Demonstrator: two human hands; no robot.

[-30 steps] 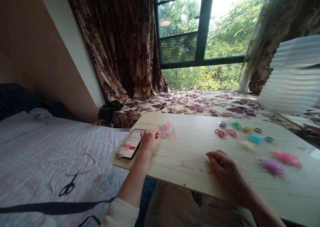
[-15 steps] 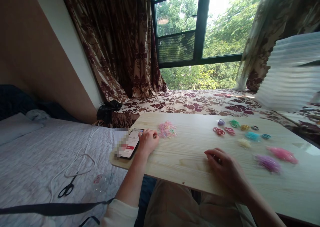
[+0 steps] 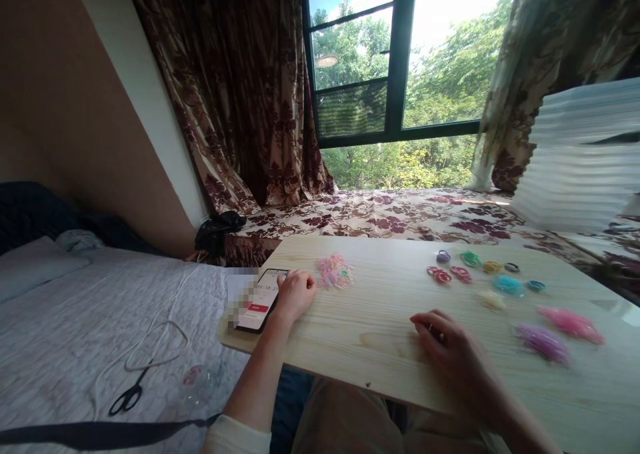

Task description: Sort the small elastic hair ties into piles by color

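On table [image 3: 370, 301] | left hand [image 3: 297, 294] part-hides phone [image 3: 256, 311] | right hand [image 3: 447, 337] curled | fingers' closure, both: cannot tell

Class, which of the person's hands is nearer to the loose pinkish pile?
Left. The left hand is just left of the loose pinkish pile; the right hand is farther off, to its right.

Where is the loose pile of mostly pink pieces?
In the head view, the pile lies left of centre on the pale wooden table, just right of the left hand.
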